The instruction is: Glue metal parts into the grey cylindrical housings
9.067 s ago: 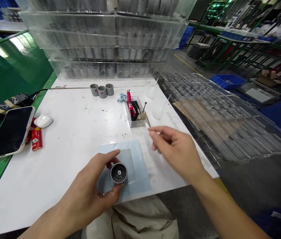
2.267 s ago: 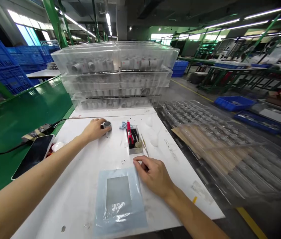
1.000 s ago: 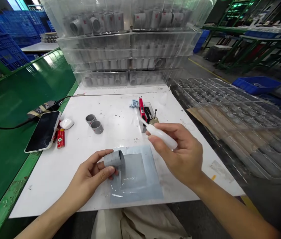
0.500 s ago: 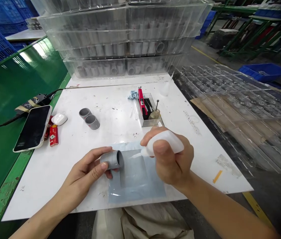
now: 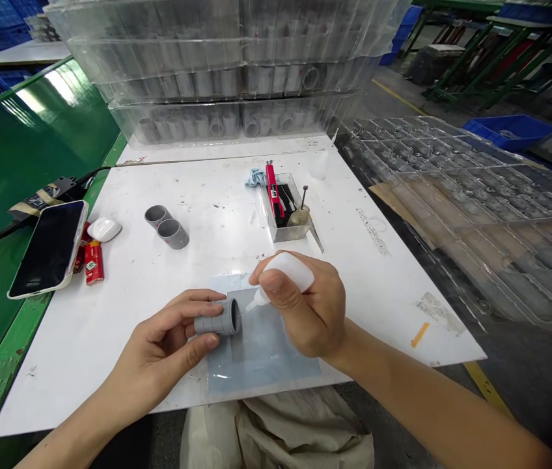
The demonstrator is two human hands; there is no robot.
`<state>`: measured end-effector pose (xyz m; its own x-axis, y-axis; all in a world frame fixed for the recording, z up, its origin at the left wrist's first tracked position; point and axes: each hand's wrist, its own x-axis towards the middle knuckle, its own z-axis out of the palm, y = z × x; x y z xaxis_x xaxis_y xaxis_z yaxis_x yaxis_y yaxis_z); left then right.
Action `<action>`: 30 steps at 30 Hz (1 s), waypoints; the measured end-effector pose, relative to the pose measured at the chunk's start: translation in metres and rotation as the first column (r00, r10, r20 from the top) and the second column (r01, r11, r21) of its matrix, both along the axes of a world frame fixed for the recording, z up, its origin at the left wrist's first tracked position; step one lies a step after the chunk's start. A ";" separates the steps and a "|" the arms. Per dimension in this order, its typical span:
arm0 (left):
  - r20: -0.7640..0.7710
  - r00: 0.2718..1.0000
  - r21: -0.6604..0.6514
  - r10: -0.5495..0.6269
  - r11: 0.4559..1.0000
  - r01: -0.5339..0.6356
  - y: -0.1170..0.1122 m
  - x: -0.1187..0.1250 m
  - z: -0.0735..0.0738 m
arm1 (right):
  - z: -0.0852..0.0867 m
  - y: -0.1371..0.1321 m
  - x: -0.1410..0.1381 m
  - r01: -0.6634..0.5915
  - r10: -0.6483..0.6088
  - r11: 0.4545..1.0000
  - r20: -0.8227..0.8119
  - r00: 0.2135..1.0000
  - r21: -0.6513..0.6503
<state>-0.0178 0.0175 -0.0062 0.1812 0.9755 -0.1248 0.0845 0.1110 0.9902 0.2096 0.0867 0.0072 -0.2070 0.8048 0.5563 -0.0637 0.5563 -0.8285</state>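
Head view: over the white surface [image 5: 75, 339] and blue sheet [image 5: 266, 371], the left hand [image 5: 166, 342] pinches a grey tube [image 5: 222, 323] between thumb and fingers, its long axis running left to right, open end facing the right hand [image 5: 315, 306]. That hand clasps a white bottle [image 5: 295, 270], tilted so its nozzle [image 5: 255, 301] points down-left, just beside the tube's opening. Half a second ago the nozzle stood farther from it.

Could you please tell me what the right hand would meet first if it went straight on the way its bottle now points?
Probably the open end of the gray tube in the left hand; the white bottle in the right hand aims there, though depth is unclear.
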 end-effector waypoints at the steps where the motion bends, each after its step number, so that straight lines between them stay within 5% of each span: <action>1: 0.000 1.000 0.006 -0.007 1.000 0.007 0.000 0.000 0.000 | -0.001 0.000 0.000 0.002 -0.002 1.000 -0.001 1.000 0.005; 30: -0.028 0.999 0.017 -0.046 0.999 0.047 0.000 0.000 -0.002 | 0.000 0.002 -0.003 -0.023 0.023 0.999 -0.017 1.000 -0.026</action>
